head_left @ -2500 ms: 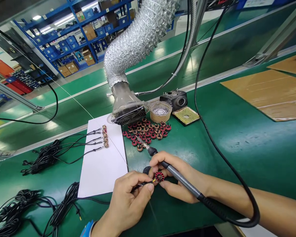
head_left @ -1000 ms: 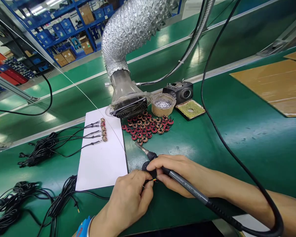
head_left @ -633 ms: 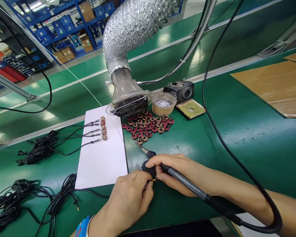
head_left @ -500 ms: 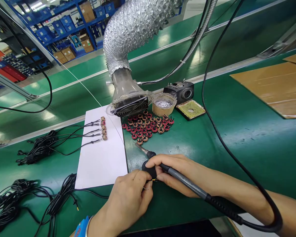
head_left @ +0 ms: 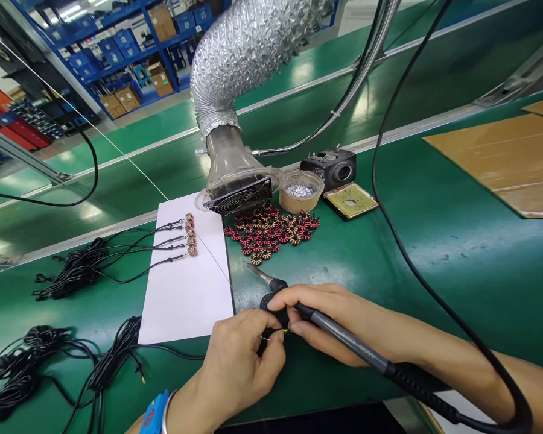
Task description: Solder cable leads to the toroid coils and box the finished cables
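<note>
My right hand point(head_left: 330, 322) is closed around a soldering iron point(head_left: 344, 337), whose metal tip point(head_left: 256, 272) points up-left toward a pile of red and copper coils point(head_left: 269, 232). My left hand point(head_left: 242, 364) pinches a thin black wire with a yellow end point(head_left: 278, 331) right against my right fingertips. A small dark round part point(head_left: 271, 307) sits between the two hands, mostly hidden by the fingers. A thin strand of solder wire point(head_left: 176, 208) runs from the upper left down toward the hands.
A white sheet point(head_left: 187, 277) holds several wired coils point(head_left: 190, 234) with black leads. Black cable bundles point(head_left: 72, 274) lie at the left. Behind stand a fume extractor fan point(head_left: 238, 196) on a silver duct, a solder pot point(head_left: 301, 191), an iron stand point(head_left: 332, 167), a yellow sponge tray point(head_left: 350, 201) and cardboard point(head_left: 502, 157).
The red coil seen earlier between my fingers is now hidden under my right hand. Both hands stay pressed together near the front edge, and the view has shifted slightly.
</note>
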Demonstrator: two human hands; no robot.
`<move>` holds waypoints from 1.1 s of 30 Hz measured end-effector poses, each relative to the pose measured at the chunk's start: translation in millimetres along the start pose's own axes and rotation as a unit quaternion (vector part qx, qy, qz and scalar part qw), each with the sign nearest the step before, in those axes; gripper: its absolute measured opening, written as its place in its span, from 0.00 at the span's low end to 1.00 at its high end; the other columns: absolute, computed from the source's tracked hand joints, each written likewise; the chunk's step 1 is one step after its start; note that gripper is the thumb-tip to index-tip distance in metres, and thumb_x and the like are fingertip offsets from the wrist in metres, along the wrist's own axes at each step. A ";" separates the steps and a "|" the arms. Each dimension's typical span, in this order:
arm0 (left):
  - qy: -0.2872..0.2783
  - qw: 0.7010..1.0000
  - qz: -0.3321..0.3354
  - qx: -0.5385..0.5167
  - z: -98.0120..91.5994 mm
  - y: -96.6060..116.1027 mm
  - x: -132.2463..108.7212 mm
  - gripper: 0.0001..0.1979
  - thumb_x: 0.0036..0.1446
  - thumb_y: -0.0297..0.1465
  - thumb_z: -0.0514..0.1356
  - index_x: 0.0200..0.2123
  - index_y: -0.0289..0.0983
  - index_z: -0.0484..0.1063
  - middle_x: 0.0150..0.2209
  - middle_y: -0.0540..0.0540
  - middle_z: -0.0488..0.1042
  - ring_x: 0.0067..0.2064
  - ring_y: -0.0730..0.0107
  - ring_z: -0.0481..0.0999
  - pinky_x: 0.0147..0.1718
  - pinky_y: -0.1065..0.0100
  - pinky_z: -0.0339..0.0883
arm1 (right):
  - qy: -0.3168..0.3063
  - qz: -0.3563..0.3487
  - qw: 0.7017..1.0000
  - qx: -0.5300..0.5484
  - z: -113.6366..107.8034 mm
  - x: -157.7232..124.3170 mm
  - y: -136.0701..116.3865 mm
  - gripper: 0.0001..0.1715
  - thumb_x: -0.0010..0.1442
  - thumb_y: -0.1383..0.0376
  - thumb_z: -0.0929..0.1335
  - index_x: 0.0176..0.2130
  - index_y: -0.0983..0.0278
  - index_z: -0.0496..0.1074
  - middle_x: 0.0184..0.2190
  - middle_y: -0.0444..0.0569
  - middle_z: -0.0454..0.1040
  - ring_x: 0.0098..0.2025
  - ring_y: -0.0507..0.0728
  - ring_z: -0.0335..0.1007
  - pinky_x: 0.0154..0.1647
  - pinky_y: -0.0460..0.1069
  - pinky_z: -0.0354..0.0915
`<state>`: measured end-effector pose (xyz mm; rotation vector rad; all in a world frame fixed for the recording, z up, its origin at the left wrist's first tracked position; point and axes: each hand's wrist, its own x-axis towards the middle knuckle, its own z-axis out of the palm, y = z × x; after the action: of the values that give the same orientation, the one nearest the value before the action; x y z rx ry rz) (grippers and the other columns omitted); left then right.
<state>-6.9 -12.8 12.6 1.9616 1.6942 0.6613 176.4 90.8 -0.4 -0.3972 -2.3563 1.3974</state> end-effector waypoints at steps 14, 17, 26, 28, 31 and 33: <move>-0.031 0.997 -0.052 -0.049 -0.6 0.5 2.4 0.07 0.60 0.29 0.54 0.35 0.37 0.72 0.24 0.52 0.70 0.22 0.77 0.62 0.23 0.73 0.56 | 0.050 0.014 0.998 0.024 5.2 1.4 4.5 0.17 0.63 0.71 0.63 0.51 0.61 0.64 0.31 0.42 0.70 0.31 0.49 0.66 0.35 0.43 0.62; -0.038 0.994 -0.068 -0.070 -3.9 0.7 2.5 0.07 0.62 0.30 0.54 0.35 0.37 0.72 0.23 0.52 0.68 0.21 0.77 0.60 0.22 0.74 0.55 | 0.058 0.036 0.995 0.073 2.1 -0.3 3.5 0.19 0.61 0.72 0.64 0.52 0.60 0.64 0.33 0.42 0.70 0.32 0.49 0.67 0.34 0.43 0.64; -0.040 0.993 -0.053 -0.099 -7.7 0.4 -1.3 0.09 0.63 0.32 0.53 0.35 0.36 0.71 0.23 0.53 0.64 0.20 0.78 0.56 0.19 0.75 0.51 | -0.004 0.026 0.989 0.146 -4.7 -3.9 -3.0 0.29 0.51 0.77 0.64 0.52 0.62 0.63 0.39 0.46 0.69 0.36 0.52 0.68 0.37 0.46 0.67; -0.038 0.993 -0.044 -0.104 -7.7 -0.5 -2.5 0.08 0.63 0.31 0.53 0.36 0.36 0.71 0.22 0.53 0.64 0.20 0.78 0.56 0.19 0.75 0.51 | -0.012 0.021 0.987 0.161 -5.2 -3.1 -2.5 0.28 0.51 0.76 0.64 0.52 0.63 0.63 0.39 0.48 0.70 0.37 0.52 0.69 0.38 0.47 0.67; -0.034 0.993 -0.032 -0.105 -7.6 -0.9 -3.4 0.07 0.63 0.30 0.54 0.35 0.35 0.70 0.22 0.54 0.63 0.19 0.79 0.55 0.18 0.75 0.50 | -0.020 0.017 0.983 0.181 -5.2 -1.7 -1.6 0.28 0.51 0.76 0.64 0.52 0.64 0.62 0.40 0.49 0.70 0.39 0.53 0.69 0.40 0.48 0.67; -0.030 0.994 -0.024 -0.105 -7.9 -0.3 -3.2 0.07 0.63 0.30 0.54 0.35 0.35 0.70 0.21 0.54 0.63 0.19 0.79 0.55 0.18 0.75 0.50 | -0.025 0.013 0.981 0.194 -4.7 -1.2 -1.4 0.28 0.51 0.76 0.64 0.52 0.64 0.62 0.39 0.49 0.70 0.38 0.52 0.68 0.39 0.47 0.67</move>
<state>-12.5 -15.7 18.3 1.7718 1.5637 0.7241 179.5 93.3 2.7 -0.2848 -2.0521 1.8469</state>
